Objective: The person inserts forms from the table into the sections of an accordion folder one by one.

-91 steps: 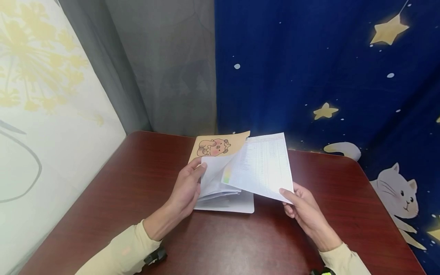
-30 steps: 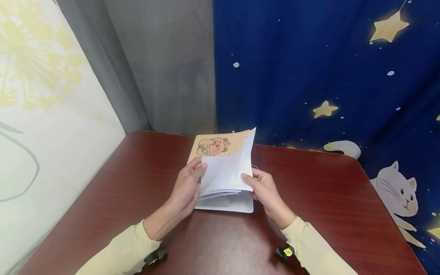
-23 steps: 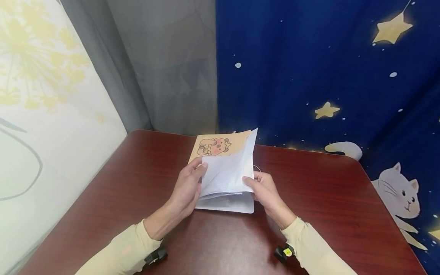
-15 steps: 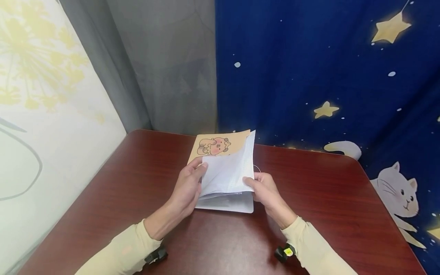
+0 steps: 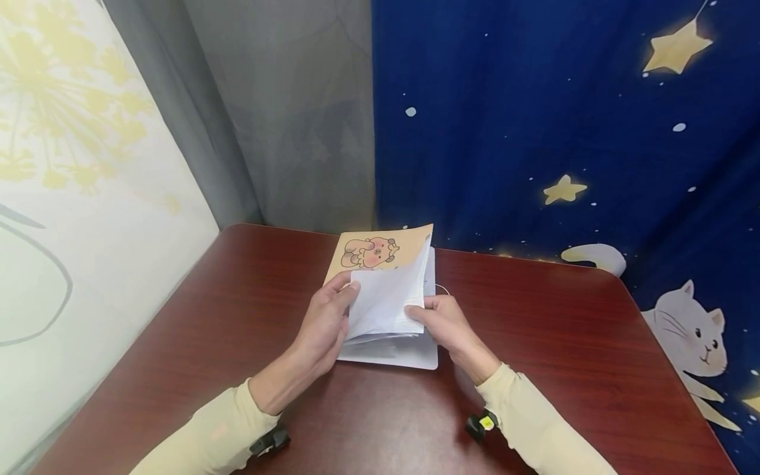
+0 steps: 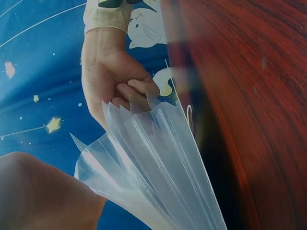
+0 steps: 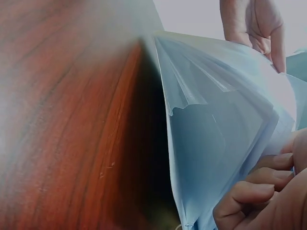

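Note:
An expanding file (image 5: 386,351) with a tan bear-print cover (image 5: 356,251) rests on the table. My left hand (image 5: 317,323) pinches a bent-back corner of its cover between thumb and fingers, holding the file open. My right hand (image 5: 448,326) pinches a printed white sheet (image 5: 410,324) at its near right side, thumb on top. The sheet lies within the file's outline, under the raised cover. Clear pleated pockets (image 6: 158,143) fan out in the left wrist view. From the right wrist, the curled right fingers (image 7: 252,191) show beside the pockets' open edge.
The file stands on a dark red-brown table (image 5: 534,369). A thin white elastic loop (image 5: 443,289) sticks out at its right side. Behind the table hang a grey curtain (image 5: 297,132) and a blue star-print curtain (image 5: 505,132); a pale wall (image 5: 89,231) is at left.
The sheet, which stuck out to the right of the file, has moved left and its top corner has dropped below the cover's edge. My right hand moved left with it; my left hand stayed.

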